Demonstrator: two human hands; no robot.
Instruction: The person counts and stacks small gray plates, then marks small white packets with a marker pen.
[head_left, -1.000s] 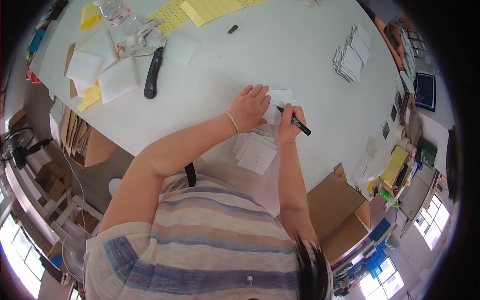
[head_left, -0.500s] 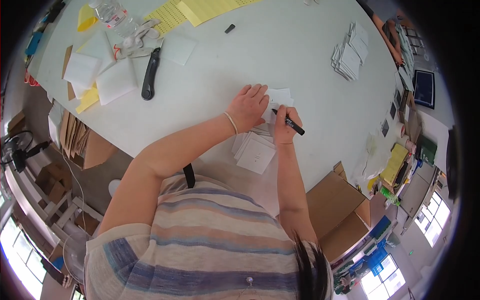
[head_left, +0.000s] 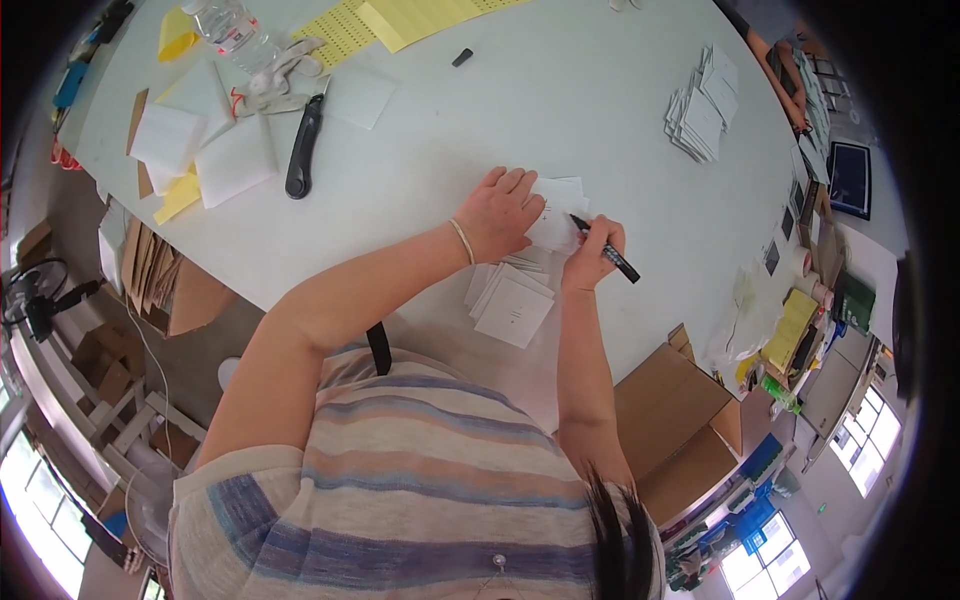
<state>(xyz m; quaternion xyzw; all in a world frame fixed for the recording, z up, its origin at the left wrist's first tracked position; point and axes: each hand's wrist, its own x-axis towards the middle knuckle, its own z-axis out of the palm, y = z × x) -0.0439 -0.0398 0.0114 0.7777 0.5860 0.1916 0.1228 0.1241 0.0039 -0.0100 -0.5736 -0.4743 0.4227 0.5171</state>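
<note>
My left hand (head_left: 500, 215) lies flat with fingers stretched, its fingertips on the left part of a small stack of white cards (head_left: 553, 228). Small dark marks show on the top card. In my right hand (head_left: 597, 252) is a black marker (head_left: 622, 264), held like a pen, with its tip over the right side of that card. I cannot tell whether the tip touches. Closer to my body, a fanned pile of white cards (head_left: 514, 312) lies at the table's near edge. The marker's black cap (head_left: 462, 57) rests alone at the far side.
A black utility knife (head_left: 304, 150), white foam sheets (head_left: 235, 160), a glove (head_left: 275, 88) and a plastic bottle (head_left: 232, 35) lie at the left. Yellow sheets (head_left: 415, 20) are at the back. Another card pile (head_left: 702, 110) stands far right. An open cardboard box (head_left: 670, 420) is beside me.
My right hand has moved a little to the right with the marker, uncovering more of the top card. My left hand stays in place.
</note>
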